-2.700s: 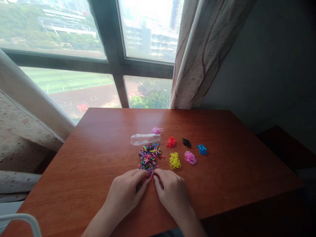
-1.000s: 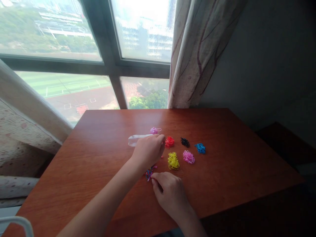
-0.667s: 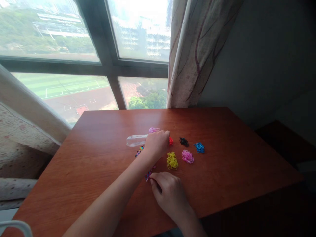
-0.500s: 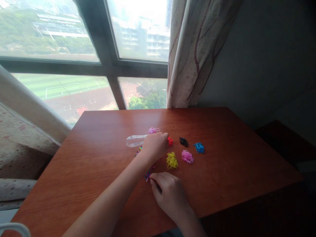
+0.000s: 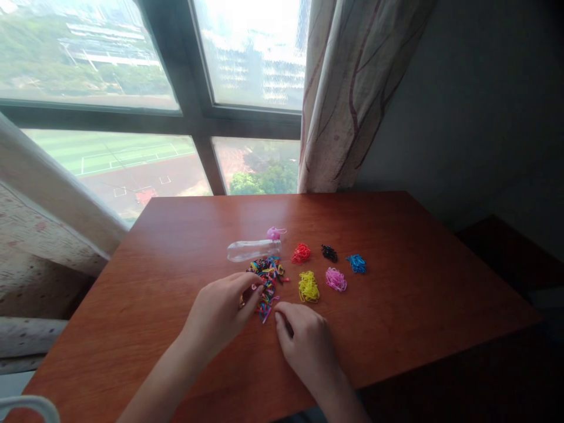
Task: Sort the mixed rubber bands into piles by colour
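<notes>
Small rubber bands of mixed colours lie in a loose pile [image 5: 268,271] near the table's middle. My left hand [image 5: 222,305] reaches over its near left side, thumb and forefinger closed at the bands and partly hiding them. Just right of the pile's near end, my right hand [image 5: 306,332] rests on the table with thumb and forefinger pinched together; anything between them is too small to make out. Single-colour heaps of bands lie to the right: red [image 5: 301,253], yellow [image 5: 309,286], black [image 5: 329,252], pink [image 5: 336,279] and blue [image 5: 356,263].
Behind the mixed pile lies a clear plastic bottle-shaped container [image 5: 251,251], on its side. A pink cap with a loop [image 5: 274,233] sits by its mouth. The wooden table [image 5: 396,317] meets a window and a curtain [image 5: 339,117]. A white curved object [image 5: 33,403] shows at lower left.
My left hand has come back from the red heap to the mixed pile, uncovering the red bands and the container's mouth. My right hand has shifted slightly right, away from the pile.
</notes>
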Motion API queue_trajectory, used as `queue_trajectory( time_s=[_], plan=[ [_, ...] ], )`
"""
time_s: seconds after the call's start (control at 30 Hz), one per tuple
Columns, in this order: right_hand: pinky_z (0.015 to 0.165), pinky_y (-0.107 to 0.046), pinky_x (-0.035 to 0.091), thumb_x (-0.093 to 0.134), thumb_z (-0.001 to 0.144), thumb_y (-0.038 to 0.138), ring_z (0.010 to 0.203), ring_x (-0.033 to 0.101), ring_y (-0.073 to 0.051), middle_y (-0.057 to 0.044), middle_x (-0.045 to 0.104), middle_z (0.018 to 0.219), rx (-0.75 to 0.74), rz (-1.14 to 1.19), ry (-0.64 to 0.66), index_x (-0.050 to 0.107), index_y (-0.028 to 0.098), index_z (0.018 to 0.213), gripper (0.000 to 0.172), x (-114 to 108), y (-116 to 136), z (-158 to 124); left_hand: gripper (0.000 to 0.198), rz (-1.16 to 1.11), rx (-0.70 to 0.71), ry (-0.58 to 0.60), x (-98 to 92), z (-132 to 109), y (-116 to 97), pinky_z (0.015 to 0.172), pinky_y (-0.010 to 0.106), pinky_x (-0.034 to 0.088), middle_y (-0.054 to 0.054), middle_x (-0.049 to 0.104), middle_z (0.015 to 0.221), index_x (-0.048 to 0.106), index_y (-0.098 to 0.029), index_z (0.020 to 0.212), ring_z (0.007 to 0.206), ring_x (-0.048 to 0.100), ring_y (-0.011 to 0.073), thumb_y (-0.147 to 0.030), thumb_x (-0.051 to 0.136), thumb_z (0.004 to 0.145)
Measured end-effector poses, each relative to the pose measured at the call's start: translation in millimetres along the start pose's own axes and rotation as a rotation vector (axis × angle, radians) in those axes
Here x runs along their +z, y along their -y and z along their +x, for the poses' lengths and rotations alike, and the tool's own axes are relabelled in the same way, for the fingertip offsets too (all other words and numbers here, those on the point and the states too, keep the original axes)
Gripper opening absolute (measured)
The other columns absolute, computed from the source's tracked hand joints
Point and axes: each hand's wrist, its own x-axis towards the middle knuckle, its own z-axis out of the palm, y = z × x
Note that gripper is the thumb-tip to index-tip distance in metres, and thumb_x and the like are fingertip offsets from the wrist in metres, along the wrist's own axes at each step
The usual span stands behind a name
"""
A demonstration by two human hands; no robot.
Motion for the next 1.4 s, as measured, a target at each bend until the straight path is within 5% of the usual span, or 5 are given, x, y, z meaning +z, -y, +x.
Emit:
queue_trajectory(
  time_s=[0.33,0.73,1.0,1.13,1.4],
  plan=[
    [0.064,-0.025,0.038,0.057,0.089,0.012,0.071,0.066,-0.018,0.001,0.07,0.08,0.082,-0.096,-0.002,0.065,0.023,0.108,0.023,1,4,4,0.015,-0.206,-0.001,-0.095,31.3,-45,18,0.06,0.021,0.045,-0.002,0.07,0.078,0.065,-0.022,0.093,0.061,0.061,0.0116,-0.027,0.051,0.094],
    [0.058,-0.026,0.031,0.056,0.092,0.015,0.067,0.066,-0.018,0.001,0.069,0.074,0.146,-0.204,-0.033,0.063,0.022,0.09,0.01,9,7,12,0.015,-0.146,0.002,-0.069,40.1,-47,20,0.065,0.023,0.048,-0.001,0.072,0.083,0.066,-0.024,0.094,0.072,0.067,0.015,-0.027,0.051,0.093],
    [0.059,-0.024,0.034,0.049,0.096,0.021,0.058,0.061,-0.014,0.002,0.064,0.067,0.098,-0.035,-0.114,0.063,0.022,0.085,0.018,1,5,-2,0.016,-0.095,0.009,-0.041,40.3,-47,20,0.066,0.024,0.048,-0.001,0.072,0.086,0.065,-0.025,0.095,0.076,0.069,0.0164,-0.026,0.049,0.094],
    [0.058,-0.022,0.037,0.049,0.097,0.03,0.054,0.059,-0.013,0.002,0.062,0.064,0.119,-0.01,-0.193,0.065,0.021,0.085,0.022,-18,-11,-10,0.016,-0.087,0.023,-0.054,41.1,-48,20,0.066,0.024,0.047,-0.001,0.072,0.086,0.065,-0.025,0.093,0.077,0.069,0.0163,-0.025,0.049,0.094],
    [0.054,-0.022,0.038,0.052,0.092,0.047,0.05,0.054,-0.013,0.003,0.056,0.057,0.291,-0.175,-0.356,0.068,0.02,0.086,0.032,-70,-82,-9,0.016,-0.079,0.028,-0.055,41.6,-49,20,0.065,0.024,0.047,-0.001,0.072,0.084,0.064,-0.025,0.092,0.075,0.069,0.0161,-0.027,0.048,0.095]
  ],
)
